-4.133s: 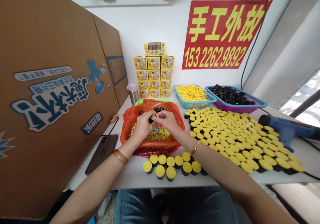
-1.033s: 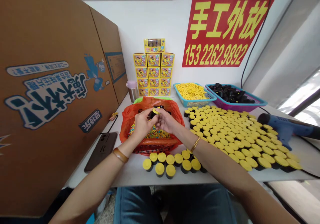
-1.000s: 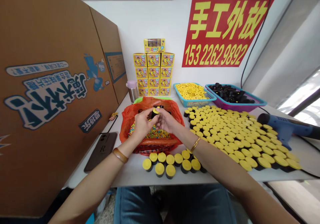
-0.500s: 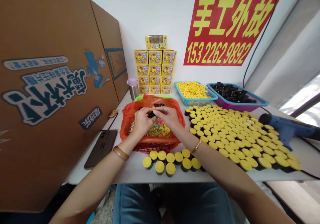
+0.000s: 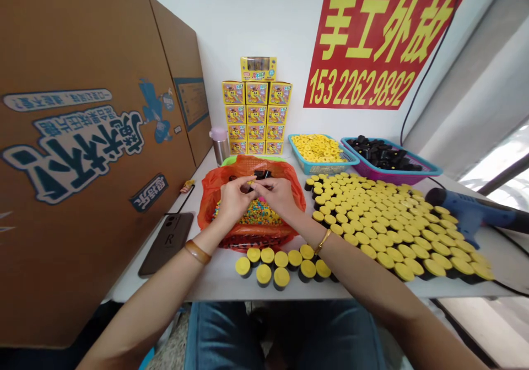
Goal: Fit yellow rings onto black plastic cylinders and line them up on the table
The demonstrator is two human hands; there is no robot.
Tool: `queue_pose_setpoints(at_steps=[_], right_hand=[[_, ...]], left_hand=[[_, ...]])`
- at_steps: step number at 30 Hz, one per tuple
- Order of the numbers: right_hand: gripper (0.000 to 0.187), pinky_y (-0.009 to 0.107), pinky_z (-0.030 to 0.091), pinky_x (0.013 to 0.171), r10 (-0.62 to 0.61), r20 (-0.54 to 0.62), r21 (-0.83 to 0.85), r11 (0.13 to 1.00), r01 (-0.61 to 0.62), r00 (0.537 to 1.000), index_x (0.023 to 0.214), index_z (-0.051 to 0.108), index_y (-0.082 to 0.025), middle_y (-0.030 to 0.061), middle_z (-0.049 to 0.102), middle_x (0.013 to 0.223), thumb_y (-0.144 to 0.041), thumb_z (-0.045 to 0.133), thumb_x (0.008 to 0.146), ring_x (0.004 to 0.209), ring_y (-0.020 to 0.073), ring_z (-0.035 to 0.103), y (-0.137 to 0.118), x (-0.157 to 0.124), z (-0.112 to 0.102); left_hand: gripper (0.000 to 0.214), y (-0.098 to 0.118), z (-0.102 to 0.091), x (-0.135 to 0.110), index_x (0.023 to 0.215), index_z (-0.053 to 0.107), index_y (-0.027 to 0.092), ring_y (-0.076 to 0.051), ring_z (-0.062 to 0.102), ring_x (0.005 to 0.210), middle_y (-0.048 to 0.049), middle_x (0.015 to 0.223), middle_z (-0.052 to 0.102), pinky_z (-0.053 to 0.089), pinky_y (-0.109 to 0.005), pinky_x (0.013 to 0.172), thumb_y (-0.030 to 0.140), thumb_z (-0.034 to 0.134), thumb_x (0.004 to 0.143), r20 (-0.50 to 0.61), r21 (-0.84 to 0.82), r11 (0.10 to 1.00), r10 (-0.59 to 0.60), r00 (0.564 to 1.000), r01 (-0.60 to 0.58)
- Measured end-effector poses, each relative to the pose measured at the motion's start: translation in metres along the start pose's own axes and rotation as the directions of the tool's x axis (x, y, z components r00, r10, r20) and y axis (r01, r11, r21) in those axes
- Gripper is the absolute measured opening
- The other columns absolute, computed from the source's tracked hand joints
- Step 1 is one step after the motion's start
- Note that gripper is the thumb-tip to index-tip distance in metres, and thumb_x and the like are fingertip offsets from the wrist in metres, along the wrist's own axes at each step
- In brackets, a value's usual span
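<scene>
Your left hand (image 5: 235,199) and right hand (image 5: 281,196) both pinch what looks like a small yellow-topped cup (image 5: 250,183), mostly hidden, above the multicoloured balls (image 5: 257,215) in the orange plastic bag (image 5: 210,193). You seem to be seating its top, which calls for even pressure next.

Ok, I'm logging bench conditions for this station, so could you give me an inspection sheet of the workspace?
Surface: white table, heavily loaded at right.
Job's things: orange-lined basket with small coloured pieces; yellow-topped black cups in front and at right; baskets of yellow pieces and black parts behind.
Clutter: phone, flask, blue gun-shaped tool.
Hands: left hand and right hand pinch a small dark piece, mostly hidden, above the lined basket.
Cables: black cable down the wall; another at the table's right end.
Surroundings: cardboard box left; stacked yellow boxes and red sign behind.
Other people: nothing seen.
</scene>
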State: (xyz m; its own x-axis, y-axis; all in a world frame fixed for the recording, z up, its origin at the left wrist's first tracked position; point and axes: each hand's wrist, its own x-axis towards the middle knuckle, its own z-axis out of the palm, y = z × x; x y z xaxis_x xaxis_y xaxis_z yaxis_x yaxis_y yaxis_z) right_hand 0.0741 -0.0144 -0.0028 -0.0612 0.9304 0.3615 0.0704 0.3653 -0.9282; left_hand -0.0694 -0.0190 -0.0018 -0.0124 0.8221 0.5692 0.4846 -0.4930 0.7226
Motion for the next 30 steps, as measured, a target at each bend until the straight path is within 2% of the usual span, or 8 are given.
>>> queue_pose_setpoints(at_steps=[3, 6, 8, 12, 17, 23, 26, 30], right_hand=[[0.034, 0.024, 0.042, 0.057, 0.044, -0.004, 0.013, 0.999, -0.044, 0.999, 0.053, 0.061, -0.019, 0.0000, 0.060, 0.058, -0.041, 0.070, 0.078, 0.072, 0.0178, 0.061, 0.000, 0.001, -0.001], [0.031, 0.025, 0.047, 0.057, 0.163, -0.028, 0.209, 0.966, -0.153, 0.986, 0.065, 0.061, -0.019, 0.0001, 0.063, 0.064, -0.044, 0.075, 0.074, 0.066, 0.0150, 0.060, 0.003, 0.003, 0.000], [0.034, 0.026, 0.050, 0.055, 0.299, 0.057, 0.318, 0.899, -0.301, 0.953, 0.073, 0.061, -0.019, 0.0018, 0.065, 0.067, -0.050, 0.076, 0.072, 0.061, 0.0143, 0.060, 0.006, 0.004, 0.001], [0.051, 0.023, 0.040, 0.040, 0.444, 0.367, 0.285, 0.783, -0.553, 0.818, 0.066, 0.059, -0.019, 0.0026, 0.057, 0.052, -0.068, 0.061, 0.080, 0.045, 0.0114, 0.048, 0.007, 0.008, 0.001], [0.050, 0.020, 0.035, 0.039, 0.491, 0.587, 0.234, 0.658, -0.715, 0.644, 0.062, 0.055, -0.019, 0.0018, 0.057, 0.052, -0.064, 0.056, 0.084, 0.044, 0.0091, 0.044, -0.002, 0.009, -0.005], [0.039, 0.020, 0.016, 0.034, 0.489, 0.514, 0.259, 0.694, -0.671, 0.704, 0.059, 0.039, -0.023, -0.0073, 0.033, 0.039, -0.047, 0.056, 0.083, 0.035, 0.0059, 0.019, -0.005, 0.007, 0.000], [0.037, 0.020, 0.019, 0.034, 0.476, 0.519, 0.260, 0.703, -0.662, 0.710, 0.059, 0.035, -0.023, -0.0081, 0.030, 0.039, -0.045, 0.053, 0.083, 0.036, 0.0067, 0.017, -0.007, 0.006, 0.002], [0.042, 0.020, 0.032, 0.039, 0.428, 0.550, 0.286, 0.710, -0.644, 0.717, 0.062, 0.038, -0.023, -0.0087, 0.032, 0.043, -0.054, 0.054, 0.085, 0.037, 0.0068, 0.023, -0.009, 0.006, 0.003]], left_hand=[[0.024, 0.002, -0.001, -0.001, 0.088, 0.077, 0.017, -0.012, 0.055, 0.056, 0.0017, 0.062, 0.065, 0.045, -0.024, 0.056, 0.032, 0.079, 0.069, 0.000, 0.044, 0.999, 0.033, 0.999, -0.033], [0.023, 0.006, -0.001, -0.001, 0.090, 0.076, 0.017, -0.013, 0.057, 0.059, 0.0005, 0.066, 0.067, 0.046, -0.025, 0.060, 0.030, 0.078, 0.071, -0.004, 0.082, 0.993, 0.083, 0.997, -0.082], [0.021, 0.009, 0.000, -0.001, 0.091, 0.075, 0.018, -0.015, 0.062, 0.067, -0.0022, 0.076, 0.072, 0.049, -0.027, 0.066, 0.028, 0.076, 0.073, -0.018, 0.090, 0.987, 0.139, 0.990, -0.137], [0.013, 0.010, 0.001, -0.003, 0.083, 0.071, 0.018, -0.015, 0.061, 0.065, -0.0012, 0.073, 0.070, 0.048, -0.027, 0.065, 0.026, 0.074, 0.073, -0.031, 0.122, 0.979, 0.171, 0.985, -0.166], [0.017, 0.011, 0.001, -0.004, 0.072, 0.063, 0.018, -0.012, 0.056, 0.060, 0.0026, 0.065, 0.063, 0.045, -0.025, 0.061, 0.028, 0.076, 0.069, -0.045, 0.096, 0.987, 0.133, 0.990, -0.128], [0.049, 0.002, 0.007, 0.004, 0.098, 0.060, 0.017, -0.014, 0.064, 0.067, 0.0004, 0.077, 0.068, 0.052, -0.026, 0.064, 0.024, 0.085, 0.056, 0.041, -0.175, 0.983, -0.046, 0.998, 0.052], [0.055, -0.003, 0.010, 0.008, 0.101, 0.060, 0.015, -0.016, 0.068, 0.076, -0.0039, 0.084, 0.070, 0.055, -0.028, 0.071, 0.023, 0.086, 0.053, 0.138, -0.353, 0.927, -0.080, 0.987, 0.124], [0.066, -0.002, 0.009, 0.009, 0.115, 0.056, 0.016, -0.017, 0.070, 0.082, -0.0060, 0.091, 0.073, 0.057, -0.031, 0.077, 0.020, 0.085, 0.056, 0.146, -0.480, 0.867, -0.072, 0.987, 0.134]])
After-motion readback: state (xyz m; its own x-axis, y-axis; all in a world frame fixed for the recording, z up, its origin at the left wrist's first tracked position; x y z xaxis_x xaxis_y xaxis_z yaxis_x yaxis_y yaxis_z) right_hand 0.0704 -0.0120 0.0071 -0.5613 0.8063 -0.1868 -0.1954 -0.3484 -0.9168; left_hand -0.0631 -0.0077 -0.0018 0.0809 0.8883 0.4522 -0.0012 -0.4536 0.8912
